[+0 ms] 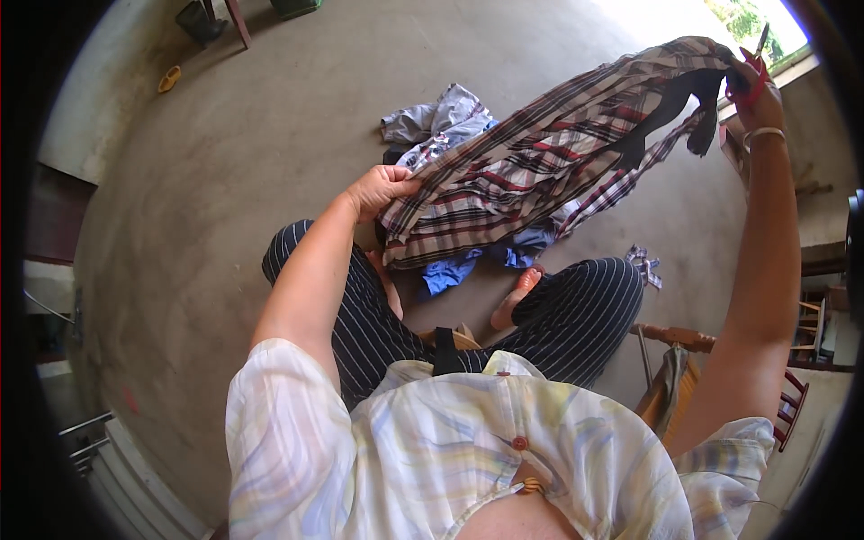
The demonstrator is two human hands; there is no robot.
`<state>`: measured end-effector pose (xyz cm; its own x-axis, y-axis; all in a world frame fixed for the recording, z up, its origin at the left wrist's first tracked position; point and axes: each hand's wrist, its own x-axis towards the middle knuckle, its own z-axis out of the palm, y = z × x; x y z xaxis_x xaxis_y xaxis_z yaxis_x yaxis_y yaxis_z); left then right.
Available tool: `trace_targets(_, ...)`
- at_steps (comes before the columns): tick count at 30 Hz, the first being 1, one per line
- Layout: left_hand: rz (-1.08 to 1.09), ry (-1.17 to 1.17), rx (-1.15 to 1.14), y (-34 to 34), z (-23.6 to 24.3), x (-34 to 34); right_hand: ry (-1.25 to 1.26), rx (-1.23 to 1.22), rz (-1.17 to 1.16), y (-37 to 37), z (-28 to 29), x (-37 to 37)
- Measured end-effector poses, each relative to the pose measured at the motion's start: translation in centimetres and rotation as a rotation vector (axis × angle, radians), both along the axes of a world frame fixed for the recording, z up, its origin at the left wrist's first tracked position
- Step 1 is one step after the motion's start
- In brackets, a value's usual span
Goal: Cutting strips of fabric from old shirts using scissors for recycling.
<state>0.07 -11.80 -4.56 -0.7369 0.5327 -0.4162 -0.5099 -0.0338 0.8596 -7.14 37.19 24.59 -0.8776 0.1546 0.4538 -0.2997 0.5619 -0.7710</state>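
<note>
A plaid garment (531,162) in brown, white and red, with dark patches showing at its right end, is stretched in the air between my hands. My left hand (382,191) pinches its near left edge. Raised at the far right, my right hand (758,97) grips the other end together with red-handled scissors (754,79), whose blades point upward. Beneath the garment lies a heap of clothes on the floor, partly hidden: a grey-blue piece (436,119) shows behind it and a bright blue cloth (450,270) in front.
I sit with my knees apart and bare feet by the heap. A plaid scrap (645,266) lies beyond my right knee. Wooden furniture (677,337) stands close on my right, a dark red chair (792,409) behind it. Far left are a dark bucket (200,25) and a yellow object (169,79).
</note>
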Motion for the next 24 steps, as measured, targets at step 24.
trace_targets(24, 0.059, 0.440, -0.172, 14.8, 1.9, 7.6, -0.789, -0.914, 0.086, -20.9, -24.5, 17.1)
